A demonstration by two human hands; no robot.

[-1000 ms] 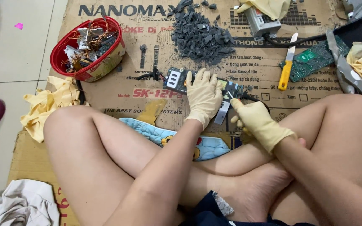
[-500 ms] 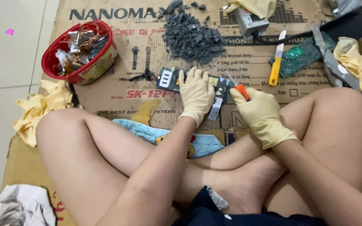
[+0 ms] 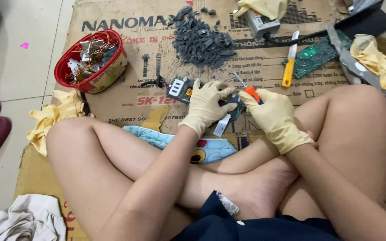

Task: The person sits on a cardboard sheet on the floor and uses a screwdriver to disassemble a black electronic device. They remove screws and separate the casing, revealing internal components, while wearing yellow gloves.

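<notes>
Head view: left hand [image 3: 207, 105] fingers press the small dark gadget [image 3: 229, 101]; right hand [image 3: 273, 117] fingers clamp an orange-handled screwdriver [image 3: 246, 89].

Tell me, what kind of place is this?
Probably a home floor used for taking old electronics apart: flattened cardboard on tiles, a green circuit board, a pile of dark broken bits, a red bowl of scrap.

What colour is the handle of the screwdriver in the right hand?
Orange; the screwdriver handle shows above the gloved right hand in the head view.
</notes>
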